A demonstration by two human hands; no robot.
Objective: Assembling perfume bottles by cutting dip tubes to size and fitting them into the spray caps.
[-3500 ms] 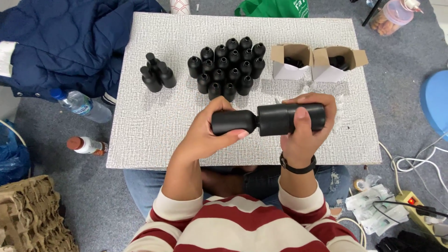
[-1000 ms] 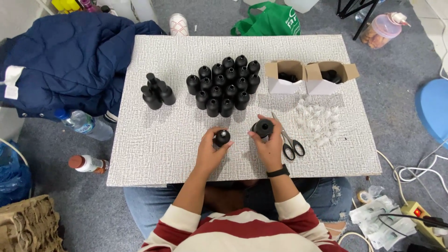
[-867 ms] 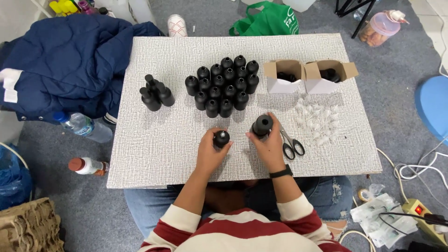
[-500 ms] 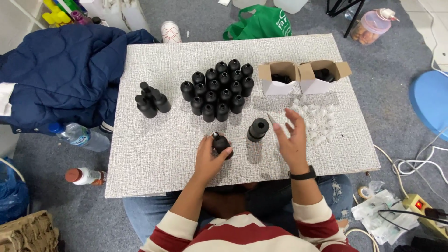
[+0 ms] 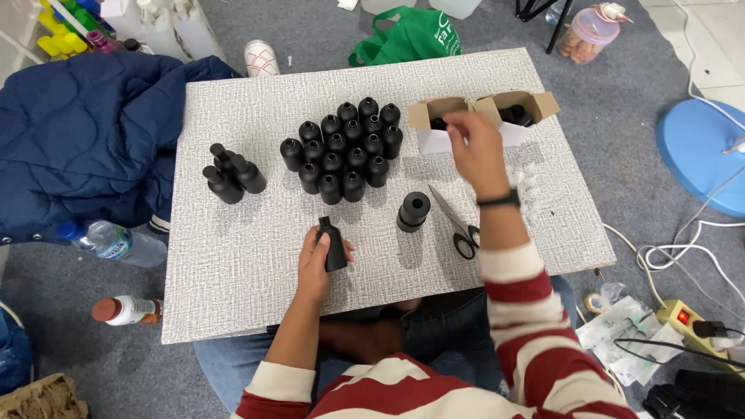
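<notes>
My left hand (image 5: 314,264) grips a small black bottle (image 5: 332,245) near the table's front edge, tilted with its neck pointing away from me. My right hand (image 5: 475,146) reaches over the table to the left one of two open cardboard boxes (image 5: 425,118), fingertips at its flap, with nothing visible in it. A wider black bottle with an open mouth (image 5: 414,211) stands alone between my hands. Black-handled scissors (image 5: 458,225) lie just right of it, under my right forearm.
Several black bottles (image 5: 345,151) stand packed together mid-table, and a smaller group (image 5: 231,174) stands to the left. The second box (image 5: 528,112) holds dark items. Small white pieces (image 5: 529,182) lie scattered at the right. A blue jacket (image 5: 85,140) and plastic bottles lie on the floor at the left.
My right hand let go of the wide black bottle, left it standing, and moved up and right to the cardboard box. My left hand tipped the small bottle slightly.
</notes>
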